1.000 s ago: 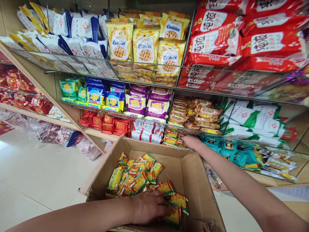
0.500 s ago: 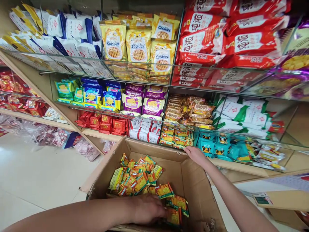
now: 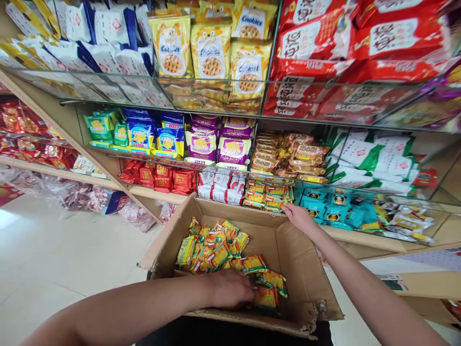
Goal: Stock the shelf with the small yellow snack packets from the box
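Note:
A cardboard box (image 3: 298, 269) sits before me, with many small yellow, orange and green snack packets (image 3: 216, 245) lying loose inside. My left hand (image 3: 232, 288) reaches down into the near part of the box with its fingers curled beside a packet (image 3: 266, 296). Those fingertips are hidden, so what they hold cannot be seen. My right hand (image 3: 298, 216) is closed at the far right rim of the box. It is close to a stack of similar packets (image 3: 270, 194) on the low shelf; its fingers are partly hidden.
Glass-fronted shelves hold yellow cookie bags (image 3: 212, 53), red bags (image 3: 317, 43), purple biscuit packs (image 3: 201, 144) and brown packs (image 3: 306, 156). Teal packets (image 3: 334, 209) lie right of my right hand. Red packets (image 3: 162, 178) sit left. Plastic-wrapped bundles (image 3: 82, 197) lie on the tiled floor (image 3: 68, 250).
My view has shifted, so the box and both hands appear slightly right. The box's near edge now shows. Both hands keep nearly the same places relative to the box.

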`<state>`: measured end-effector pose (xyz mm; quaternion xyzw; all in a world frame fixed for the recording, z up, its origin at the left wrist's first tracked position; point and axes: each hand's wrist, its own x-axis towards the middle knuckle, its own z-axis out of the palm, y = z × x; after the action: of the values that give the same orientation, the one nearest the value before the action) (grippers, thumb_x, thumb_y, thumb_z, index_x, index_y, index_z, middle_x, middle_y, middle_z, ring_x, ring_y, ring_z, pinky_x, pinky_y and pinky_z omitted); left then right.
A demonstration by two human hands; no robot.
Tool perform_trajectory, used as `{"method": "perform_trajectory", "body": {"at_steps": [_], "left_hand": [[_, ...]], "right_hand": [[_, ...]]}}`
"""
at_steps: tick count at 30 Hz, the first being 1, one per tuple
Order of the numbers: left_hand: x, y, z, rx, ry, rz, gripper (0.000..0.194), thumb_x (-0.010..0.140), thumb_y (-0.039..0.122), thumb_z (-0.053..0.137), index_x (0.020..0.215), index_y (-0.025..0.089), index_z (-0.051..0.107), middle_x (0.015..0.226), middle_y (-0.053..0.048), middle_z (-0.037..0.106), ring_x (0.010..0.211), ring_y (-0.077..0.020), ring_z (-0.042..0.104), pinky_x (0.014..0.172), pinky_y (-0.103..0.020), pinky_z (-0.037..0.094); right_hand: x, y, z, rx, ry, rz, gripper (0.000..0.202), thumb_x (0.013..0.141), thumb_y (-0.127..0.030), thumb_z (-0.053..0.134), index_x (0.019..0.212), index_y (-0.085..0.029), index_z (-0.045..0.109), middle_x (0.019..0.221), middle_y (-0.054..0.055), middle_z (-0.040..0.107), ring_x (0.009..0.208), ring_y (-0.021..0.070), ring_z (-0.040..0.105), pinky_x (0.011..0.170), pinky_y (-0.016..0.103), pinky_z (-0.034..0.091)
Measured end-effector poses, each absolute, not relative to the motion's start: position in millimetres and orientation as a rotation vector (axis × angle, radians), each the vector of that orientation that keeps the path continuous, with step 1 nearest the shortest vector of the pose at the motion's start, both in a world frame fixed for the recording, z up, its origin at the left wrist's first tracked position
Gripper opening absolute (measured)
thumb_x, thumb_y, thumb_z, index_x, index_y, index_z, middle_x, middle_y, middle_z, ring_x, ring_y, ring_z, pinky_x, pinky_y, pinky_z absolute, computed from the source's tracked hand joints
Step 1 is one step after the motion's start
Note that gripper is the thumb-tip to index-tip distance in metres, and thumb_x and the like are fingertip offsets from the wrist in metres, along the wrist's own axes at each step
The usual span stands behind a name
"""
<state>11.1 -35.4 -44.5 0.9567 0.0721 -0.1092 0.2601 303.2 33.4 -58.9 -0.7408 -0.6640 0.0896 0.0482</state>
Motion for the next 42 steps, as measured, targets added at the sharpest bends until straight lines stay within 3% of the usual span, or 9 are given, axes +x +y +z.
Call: {"method": "perform_trajectory", "body": {"at_steps": [8,14,17,22,26,29,33,36,42], "left_hand": [[5.2,-37.8,-33.4,2.599,0.262,-0.329,0.021,0.079,0.018,0.045,0.089,0.023,0.063,0.087,-0.001,0.066,0.085,-0.0181,0.058,0.075,-0.027,0.043],[2.9,-39.4,-42.5,2.603,0.287,-0.233,0.018,0.077,0.018,0.047,0.080,0.024,0.064,0.079,-0.001,0.066,0.078,-0.0178,0.059,0.073,-0.026,0.044],[3.8,-37.9,-44.9,2.566,0.267,-0.228,0.018,0.077,0.019,0.047,0.082,0.024,0.064,0.081,0.000,0.067,0.081,-0.0179,0.059,0.076,-0.027,0.044],[5.4,-32.2,-37.2,2.486,0.262,-0.242,0.021,0.077,0.018,0.048,0.089,0.023,0.064,0.084,-0.001,0.066,0.080,-0.0173,0.060,0.072,-0.025,0.045],[0.2,-16.7,-35.4,2.371,0.488,-0.061,0.024,0.076,0.014,0.045,0.091,0.021,0.063,0.086,-0.001,0.066,0.079,-0.0137,0.060,0.072,-0.023,0.046],[-4.5,2.4,-39.5,2.242,0.781,0.296,0.024,0.078,0.014,0.042,0.094,0.019,0.060,0.091,-0.003,0.064,0.086,-0.0129,0.058,0.080,-0.025,0.044],[-5.7,23.1,-48.1,1.980,1.129,0.658,0.042,0.076,0.018,0.047,0.118,0.016,0.044,0.116,-0.009,0.053,0.107,-0.0165,0.049,0.093,-0.033,0.038],[-1.9,28.3,-51.6,1.786,1.134,0.679,0.062,0.071,0.022,0.057,0.127,0.015,0.032,0.126,-0.011,0.044,0.114,-0.0193,0.043,0.098,-0.036,0.033],[7.2,26.6,-41.7,1.141,0.890,0.556,0.050,0.062,0.032,0.069,0.103,0.013,0.049,0.089,-0.005,0.063,0.075,-0.0142,0.060,0.068,-0.027,0.048]], "right_hand": [[297.5,37.6,-52.5,-2.185,-1.940,0.304,0.031,0.088,-0.030,0.032,0.092,-0.017,0.060,0.091,0.006,0.065,0.083,0.0177,0.058,0.069,0.023,0.038],[254.6,20.6,-25.8,-1.895,-2.158,0.042,0.031,0.087,-0.030,0.033,0.097,-0.015,0.059,0.102,0.010,0.059,0.099,0.0222,0.049,0.088,0.031,0.033],[205.6,15.1,-24.4,-1.793,-2.440,0.411,0.030,0.087,-0.029,0.033,0.092,-0.017,0.060,0.094,0.010,0.061,0.092,0.0199,0.054,0.083,0.030,0.037],[150.1,32.1,-59.4,-2.178,-2.202,1.077,0.026,0.070,-0.035,0.060,0.083,-0.013,0.063,0.090,0.014,0.063,0.083,0.0236,0.059,0.068,0.029,0.044],[148.1,33.7,-81.4,-2.194,-2.060,1.187,0.024,0.062,-0.029,0.067,0.082,-0.016,0.062,0.078,0.005,0.064,0.066,0.0170,0.057,0.054,0.024,0.042],[159.1,28.0,-79.1,-2.131,-2.002,1.230,0.026,0.062,-0.026,0.066,0.085,-0.016,0.059,0.075,0.002,0.062,0.062,0.0139,0.054,0.050,0.022,0.040],[176.8,29.8,-56.8,-1.945,-1.972,1.119,0.024,0.061,-0.018,0.065,0.083,-0.016,0.054,0.085,0.002,0.059,0.075,0.0141,0.053,0.062,0.023,0.040],[185.3,32.8,-40.7,-1.563,-1.689,1.320,0.022,0.066,-0.020,0.061,0.085,-0.017,0.051,0.082,0.001,0.058,0.073,0.0124,0.053,0.064,0.023,0.041],[188.3,27.3,-39.6,-1.315,-1.154,1.605,0.033,0.068,-0.045,0.061,0.083,-0.016,0.052,0.078,0.001,0.058,0.066,0.0102,0.051,0.057,0.022,0.041]]}}
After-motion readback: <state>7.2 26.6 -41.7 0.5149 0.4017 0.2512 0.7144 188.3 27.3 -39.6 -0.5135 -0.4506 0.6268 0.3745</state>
